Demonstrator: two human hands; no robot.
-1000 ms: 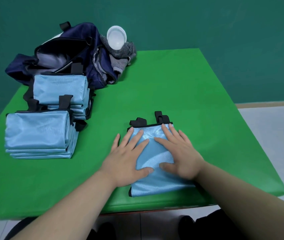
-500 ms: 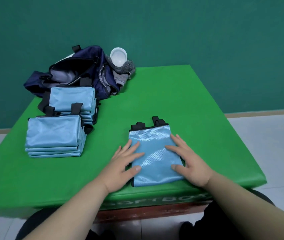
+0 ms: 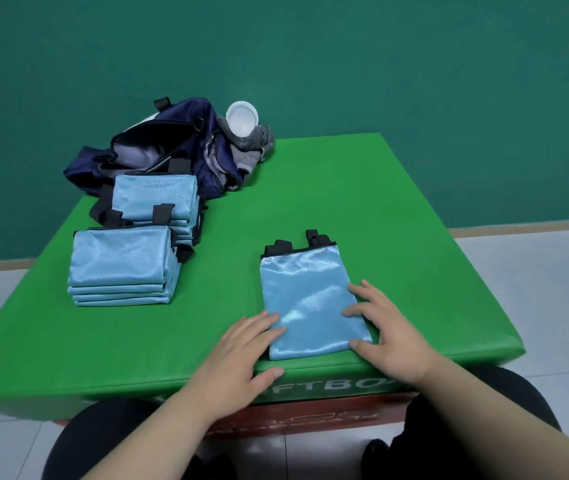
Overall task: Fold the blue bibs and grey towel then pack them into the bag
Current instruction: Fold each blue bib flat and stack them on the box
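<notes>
A folded blue bib (image 3: 305, 296) with black straps at its far end lies flat near the table's front edge. My left hand (image 3: 241, 355) rests open at the bib's near left corner, fingertips on the fabric. My right hand (image 3: 385, 332) lies open along its right edge, fingers spread. Two stacks of folded blue bibs stand at the left: a nearer stack (image 3: 122, 270) and a farther stack (image 3: 158, 199). Behind them the navy bag (image 3: 172, 147) lies unzipped. A grey towel (image 3: 252, 150) is bunched against the bag's right side.
A white bowl-shaped lid (image 3: 242, 118) sits on the grey towel. The green padded table (image 3: 362, 202) has its front edge right under my wrists. A dark green wall stands behind the table and pale floor tiles show on both sides.
Both hands slid from the middle of the bib back toward its near corners. The view pulled back, so the table's front edge and my knees show now.
</notes>
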